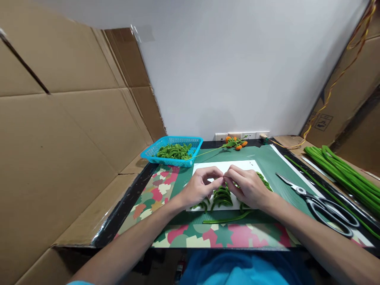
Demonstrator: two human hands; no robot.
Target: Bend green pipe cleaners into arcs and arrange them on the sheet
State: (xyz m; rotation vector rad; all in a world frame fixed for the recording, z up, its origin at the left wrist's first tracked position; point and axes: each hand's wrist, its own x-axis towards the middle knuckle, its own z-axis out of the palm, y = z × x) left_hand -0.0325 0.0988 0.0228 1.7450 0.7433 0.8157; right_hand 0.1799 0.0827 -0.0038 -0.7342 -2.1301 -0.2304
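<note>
My left hand (204, 184) and my right hand (247, 186) meet fingertip to fingertip above a white sheet (204, 165). Both are closed in a pinch, and whatever sits between the fingertips is too small or hidden to name. Beneath them, bent pieces of green pipe cleaner (222, 196) lie in groups on the sheet, partly covered by my hands. One longer green fuzzy strip (227, 219) rests on the green mat just in front of the sheet.
A blue plastic basket (172, 161) at the back left holds many green fuzzy pieces. Orange pipe-cleaner flowers (236, 143) lie by the wall. Scissors (316, 206) and a bundle of long green stems (344, 174) are on the right. Cardboard (59, 130) walls the left.
</note>
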